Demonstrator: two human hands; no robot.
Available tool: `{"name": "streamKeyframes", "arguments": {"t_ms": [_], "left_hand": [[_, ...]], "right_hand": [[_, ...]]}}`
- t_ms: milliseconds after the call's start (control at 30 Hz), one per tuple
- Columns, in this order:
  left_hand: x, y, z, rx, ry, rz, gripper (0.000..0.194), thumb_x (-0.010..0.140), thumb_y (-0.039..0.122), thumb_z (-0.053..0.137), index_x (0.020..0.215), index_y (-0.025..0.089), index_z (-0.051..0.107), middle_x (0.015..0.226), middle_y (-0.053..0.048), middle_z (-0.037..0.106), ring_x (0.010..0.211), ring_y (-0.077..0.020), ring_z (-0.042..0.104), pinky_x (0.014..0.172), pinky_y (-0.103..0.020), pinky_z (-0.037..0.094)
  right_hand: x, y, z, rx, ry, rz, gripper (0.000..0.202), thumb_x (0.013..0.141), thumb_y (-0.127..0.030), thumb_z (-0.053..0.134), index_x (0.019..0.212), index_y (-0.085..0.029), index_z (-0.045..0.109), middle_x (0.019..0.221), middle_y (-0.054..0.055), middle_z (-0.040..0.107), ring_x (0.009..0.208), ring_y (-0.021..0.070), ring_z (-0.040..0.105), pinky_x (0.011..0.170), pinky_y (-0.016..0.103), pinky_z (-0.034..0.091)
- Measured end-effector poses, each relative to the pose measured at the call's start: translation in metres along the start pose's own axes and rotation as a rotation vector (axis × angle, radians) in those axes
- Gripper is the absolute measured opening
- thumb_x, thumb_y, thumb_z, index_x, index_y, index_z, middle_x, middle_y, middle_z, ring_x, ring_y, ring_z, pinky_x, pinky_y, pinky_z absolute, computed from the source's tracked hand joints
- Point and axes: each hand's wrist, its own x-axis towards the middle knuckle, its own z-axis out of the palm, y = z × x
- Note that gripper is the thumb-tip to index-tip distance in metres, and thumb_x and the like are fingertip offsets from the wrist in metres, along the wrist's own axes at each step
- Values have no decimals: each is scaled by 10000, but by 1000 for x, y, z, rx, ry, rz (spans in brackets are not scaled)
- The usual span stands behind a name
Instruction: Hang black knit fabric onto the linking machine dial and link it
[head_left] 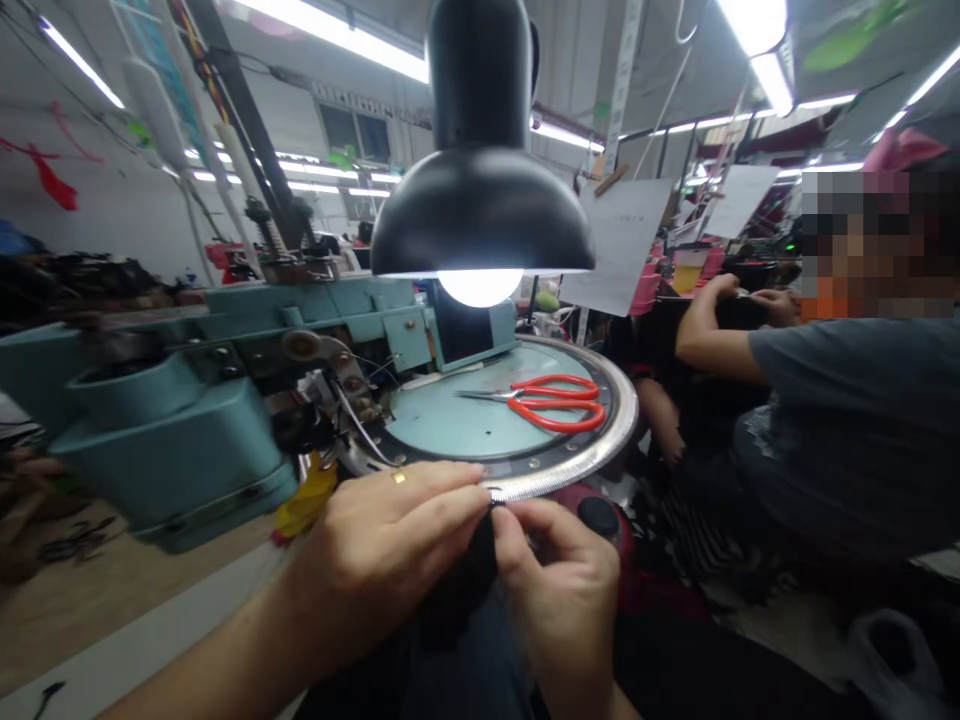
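At the near edge of the round machine dial (622,420), both of my hands meet over a piece of dark fabric (461,590). My left hand (405,525), with a ring on one finger, has its fingers pressed together on the fabric at the rim. Thumb and forefinger of my right hand (562,575) pinch the fabric's edge right beside the left fingertips. A row of fine metal points (559,482) runs along the rim there. Much of the fabric is dark and hidden behind my hands.
Red-handled scissors (559,405) lie on the dial's pale green plate (427,415). A black lamp (484,215) hangs lit above it. The green machine body (172,450) stands to the left. A co-worker in a grey shirt (847,400) sits close on the right.
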Motion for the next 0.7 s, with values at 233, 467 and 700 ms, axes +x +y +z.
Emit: {"name": "streamKeyframes", "arguments": {"t_ms": [233, 467, 700], "left_hand": [[-6, -4, 5, -2, 14, 16, 192, 914, 131, 652, 1100, 151, 699, 1110, -90, 754, 1027, -172, 710, 927, -279, 569], [-1, 1, 6, 75, 57, 82, 139, 911, 144, 657, 1040, 117, 700, 1031, -112, 761, 936, -202, 727, 796, -293, 592], [35, -11, -8, -252, -242, -305, 98, 856, 318, 735, 807, 239, 766, 790, 30, 765, 752, -135, 717, 684, -191, 553]], "right_hand": [[2, -3, 2, 57, -13, -1, 109, 801, -214, 691, 717, -180, 751, 659, -2, 741, 593, 144, 687, 627, 217, 577], [0, 1, -3, 12, -4, -10, 191, 846, -265, 663, 686, -183, 728, 600, -8, 699, 538, 133, 650, 543, 192, 534], [-19, 29, -31, -95, -36, -32, 188, 863, -272, 648, 713, -183, 719, 616, -6, 683, 555, 132, 649, 535, 171, 513]]}}
